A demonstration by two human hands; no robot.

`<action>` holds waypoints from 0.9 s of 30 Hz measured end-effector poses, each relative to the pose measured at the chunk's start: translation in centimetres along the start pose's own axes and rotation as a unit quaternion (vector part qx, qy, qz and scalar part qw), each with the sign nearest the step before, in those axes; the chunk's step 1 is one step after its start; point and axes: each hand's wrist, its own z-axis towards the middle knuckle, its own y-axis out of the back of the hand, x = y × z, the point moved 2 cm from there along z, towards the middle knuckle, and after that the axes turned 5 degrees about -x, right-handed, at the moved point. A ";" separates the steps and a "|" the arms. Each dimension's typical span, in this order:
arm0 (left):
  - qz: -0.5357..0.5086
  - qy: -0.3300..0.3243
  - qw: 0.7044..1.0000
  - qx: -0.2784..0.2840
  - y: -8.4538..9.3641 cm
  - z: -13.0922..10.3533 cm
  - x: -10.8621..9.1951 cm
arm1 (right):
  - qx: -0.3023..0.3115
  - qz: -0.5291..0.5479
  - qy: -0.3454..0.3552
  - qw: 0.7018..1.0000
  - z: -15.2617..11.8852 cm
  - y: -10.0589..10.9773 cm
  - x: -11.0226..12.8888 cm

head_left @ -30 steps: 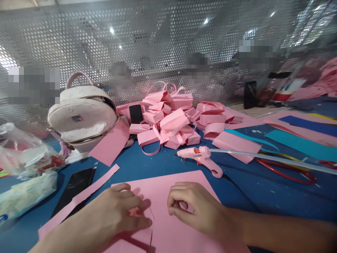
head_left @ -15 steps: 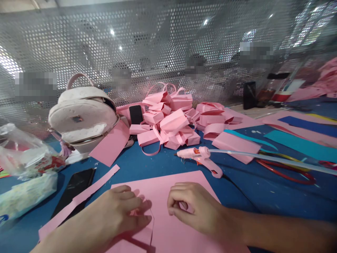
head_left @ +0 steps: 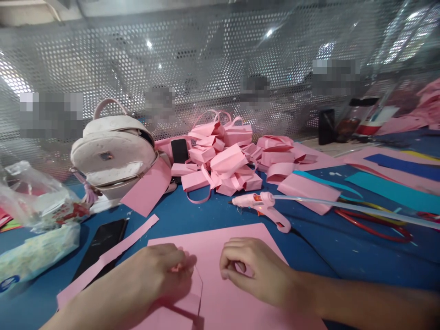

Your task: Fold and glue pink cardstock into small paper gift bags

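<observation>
A large pink paper sheet [head_left: 240,238] lies flat on the blue table, with a smaller pink piece [head_left: 161,320] on its left part. Over that smaller piece is my left hand [head_left: 161,270], fingers curled in toward the thumb; whatever its fingertips hold, if anything, is hidden. My right hand [head_left: 254,270] rests on the large sheet with fingers bent round to the thumb, and the gap between them shows nothing held. Beyond my right hand lies a pink glue gun [head_left: 263,206] with a long clear glue stick in its back.
A white backpack [head_left: 113,151], folded pink paper bags [head_left: 227,160] and a black phone [head_left: 103,243] surround the sheet. Red-handled scissors [head_left: 374,229] lie right, near blue strips [head_left: 392,185]. Plastic bags [head_left: 37,197] sit left; perforated metal [head_left: 206,55] stands behind.
My left hand's fingers have curled in from a more spread pose. My right hand looks nearly the same. The view has shifted slightly.
</observation>
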 end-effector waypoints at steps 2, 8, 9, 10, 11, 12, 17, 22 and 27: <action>-0.001 -0.015 1.000 0.004 0.1 0.2 0.0 | 0.001 -0.001 -0.001 1.000 0.0 0.0 0.1; 0.005 -0.010 1.000 0.009 1.0 0.5 -0.1 | 0.000 0.006 -0.003 1.000 0.0 0.1 0.1; 0.006 -0.004 1.000 0.007 1.1 0.5 -0.1 | 0.001 0.005 -0.004 1.000 0.0 0.1 0.1; 0.005 -0.001 1.000 0.008 1.2 0.5 -0.1 | 0.001 0.004 -0.004 1.000 0.0 0.1 0.1; 0.001 -0.002 1.000 0.012 1.2 0.5 0.0 | 0.001 0.004 -0.003 1.000 0.0 0.1 0.1; -0.006 -0.007 1.000 0.021 1.3 0.5 0.0 | 0.002 0.003 -0.002 1.000 0.0 0.1 0.1; -0.009 -0.026 0.998 0.056 1.6 1.1 0.1 | 0.002 0.005 0.003 1.000 -0.1 -0.1 -0.1; -0.011 -0.039 0.998 0.055 1.8 1.2 0.0 | 0.003 0.000 0.006 1.000 0.0 0.0 0.0; -0.030 -0.016 0.999 0.033 1.8 0.5 0.6 | -0.002 0.002 0.008 1.000 0.0 0.0 0.0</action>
